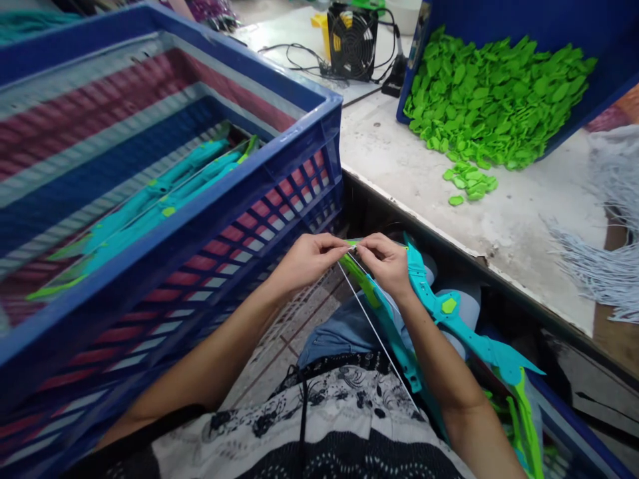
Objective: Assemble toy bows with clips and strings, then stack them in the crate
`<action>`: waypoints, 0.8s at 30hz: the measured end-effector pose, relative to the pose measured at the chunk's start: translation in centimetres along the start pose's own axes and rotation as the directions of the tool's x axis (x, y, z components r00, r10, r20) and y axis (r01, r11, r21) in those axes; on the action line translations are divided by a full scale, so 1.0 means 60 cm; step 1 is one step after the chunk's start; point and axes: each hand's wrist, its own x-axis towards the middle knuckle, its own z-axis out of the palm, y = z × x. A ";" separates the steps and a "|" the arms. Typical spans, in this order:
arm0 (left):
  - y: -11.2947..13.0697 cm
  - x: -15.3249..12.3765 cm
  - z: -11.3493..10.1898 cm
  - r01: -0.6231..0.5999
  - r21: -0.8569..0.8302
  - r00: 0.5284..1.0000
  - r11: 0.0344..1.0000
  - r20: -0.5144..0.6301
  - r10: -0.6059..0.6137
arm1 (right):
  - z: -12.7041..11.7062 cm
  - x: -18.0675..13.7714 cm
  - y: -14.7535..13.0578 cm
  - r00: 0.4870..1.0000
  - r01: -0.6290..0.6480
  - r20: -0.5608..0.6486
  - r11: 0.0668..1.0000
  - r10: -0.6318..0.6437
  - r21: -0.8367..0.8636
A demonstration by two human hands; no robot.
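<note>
A turquoise toy bow with lime-green tips (476,339) lies across my lap. From its upper green end a white string (368,313) runs tautly down toward my waist. My left hand (319,258) pinches at the string's end by this tip, thumb against fingers. Just beside it, my right hand (385,261) also pinches at the same spot, the two sets of fingertips almost touching. What exactly sits between the fingertips is too small to make out clearly, though the string leads into them.
On my left stands a large blue crate (304,133) with a striped liner and several turquoise bows (164,193) inside. On the white table (374,143) are a tipped blue bin (499,16) of green pieces (499,93), a black fan (353,43) and bundled white strings (599,259).
</note>
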 end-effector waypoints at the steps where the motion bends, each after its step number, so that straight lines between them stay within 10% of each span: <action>1: 0.000 -0.003 -0.004 -0.003 0.027 1.000 1.000 0.023 0.002 | 0.003 -0.004 -0.001 0.999 0.035 0.003 0.999 -0.035 -0.026; 24: -0.013 -0.018 0.010 -0.131 0.252 0.987 0.959 -0.056 0.149 | 0.008 -0.015 -0.012 0.984 0.177 0.024 0.975 -0.175 -0.132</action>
